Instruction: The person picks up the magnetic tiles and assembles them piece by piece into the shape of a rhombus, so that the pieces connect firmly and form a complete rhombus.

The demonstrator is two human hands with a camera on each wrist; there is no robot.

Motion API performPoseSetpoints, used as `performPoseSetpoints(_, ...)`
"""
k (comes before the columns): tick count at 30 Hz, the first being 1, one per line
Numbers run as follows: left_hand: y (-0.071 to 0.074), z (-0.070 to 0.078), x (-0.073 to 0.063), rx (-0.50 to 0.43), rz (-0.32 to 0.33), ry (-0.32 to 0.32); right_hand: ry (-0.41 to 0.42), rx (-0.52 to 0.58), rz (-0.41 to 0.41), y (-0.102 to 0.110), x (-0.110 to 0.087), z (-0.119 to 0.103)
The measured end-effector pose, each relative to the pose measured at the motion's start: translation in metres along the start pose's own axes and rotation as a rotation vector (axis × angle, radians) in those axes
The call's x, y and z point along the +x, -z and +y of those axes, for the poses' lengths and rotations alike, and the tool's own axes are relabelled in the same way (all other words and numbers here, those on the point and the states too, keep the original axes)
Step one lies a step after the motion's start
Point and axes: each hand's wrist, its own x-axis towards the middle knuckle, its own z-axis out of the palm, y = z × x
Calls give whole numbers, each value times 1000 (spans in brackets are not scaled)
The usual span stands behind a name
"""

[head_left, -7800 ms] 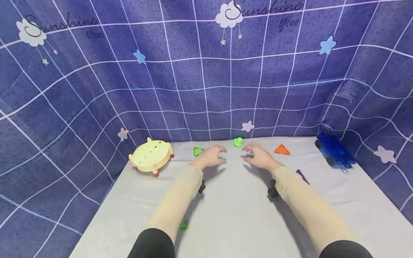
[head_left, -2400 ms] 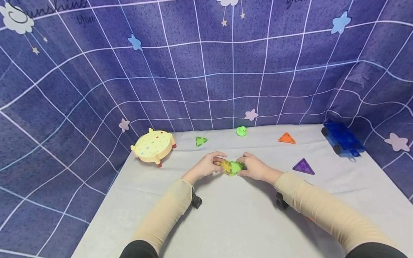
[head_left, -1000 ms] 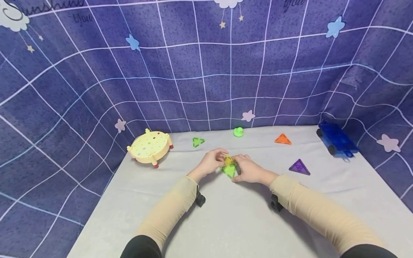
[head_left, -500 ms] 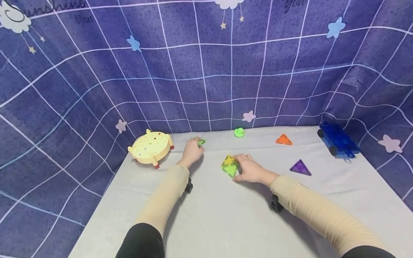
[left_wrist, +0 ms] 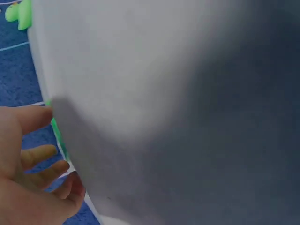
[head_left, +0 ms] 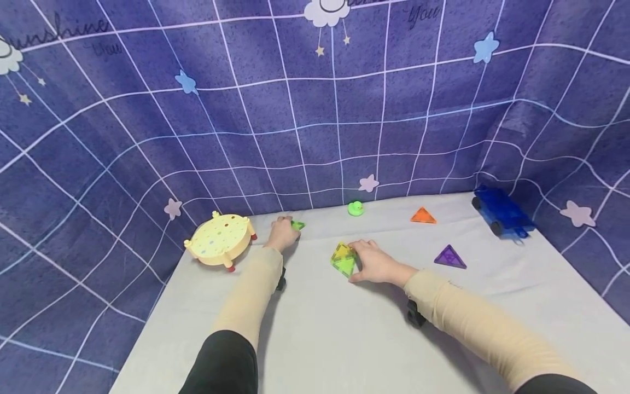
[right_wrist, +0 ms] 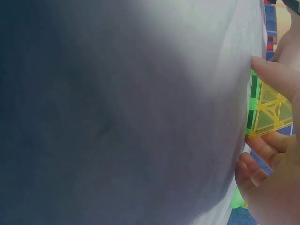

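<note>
At the back left, my left hand grips a translucent green triangular magnetic tile lying on the table. In the left wrist view its thumb and fingers lie around that tile, and much of it is hidden. Near the table's middle, my right hand holds a joined pair of triangular magnetic tiles between thumb and fingers. The yellow tile meets the green tile along an edge. In the right wrist view the yellow one rises from the green edge against the cloth.
A cream round toy table with short legs stands at the back left. A green toy duck, an orange triangular tile and a blue toy car line the back. A purple triangular tile lies right of my right hand.
Both hands earlier brought the yellow and green tiles together, and the pair turned. My left hand then let go and moved left to the back green tile. My right hand stays at the pair.
</note>
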Motion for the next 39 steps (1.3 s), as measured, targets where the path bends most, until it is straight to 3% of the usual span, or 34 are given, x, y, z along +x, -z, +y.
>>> performPoseSetpoints(8, 3, -3, -11, 4, -115, 88, 10, -11, -1, -6, 2, -1)
performPoseSetpoints(17, 12, -1, -14, 0, -177, 95, -19, 10, -7, -4, 4, -1)
performPoseSetpoints(23, 16, 2, -26, 49, -191, 28, 5, 1, -2, -5, 5, 4)
performPoseSetpoints(31, 16, 8, -46, 87, -167, -145, -1, 29, -4, -4, 5, 4)
performPoseSetpoints(39, 16, 15, -71, 22, -228, -239, -5, 33, -15, -2, 6, 1)
